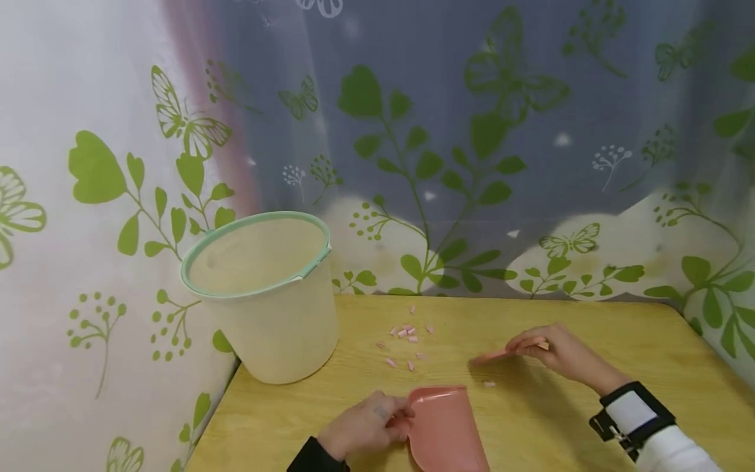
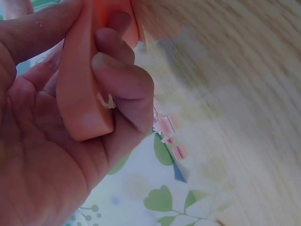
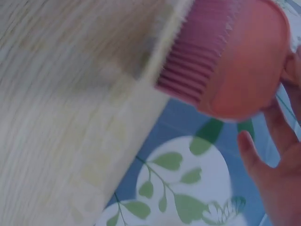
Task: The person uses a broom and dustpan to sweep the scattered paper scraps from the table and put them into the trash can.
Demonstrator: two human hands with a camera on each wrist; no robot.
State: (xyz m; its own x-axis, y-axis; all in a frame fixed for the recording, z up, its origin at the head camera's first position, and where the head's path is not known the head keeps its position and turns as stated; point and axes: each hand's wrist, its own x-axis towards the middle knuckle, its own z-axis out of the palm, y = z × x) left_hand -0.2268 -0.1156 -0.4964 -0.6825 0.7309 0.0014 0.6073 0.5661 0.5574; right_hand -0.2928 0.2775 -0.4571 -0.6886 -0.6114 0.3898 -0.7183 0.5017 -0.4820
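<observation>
Over the desk [image 1: 637, 334], your left hand [image 1: 367, 423] grips the dustpan [image 1: 446, 429] by its handle [image 2: 82, 96]; your right hand [image 1: 557, 353] pinches the brush [image 1: 494, 356] — both look light, stiff-bodied, best held there — while loose scraps [image 1: 407, 332] beyond seem feather-light.

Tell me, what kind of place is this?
Probably a corner of a room at home, though I can't be sure: there's a wood-patterned table, a hanging cloth with butterflies and leaves behind, and a pink dustpan.
</observation>
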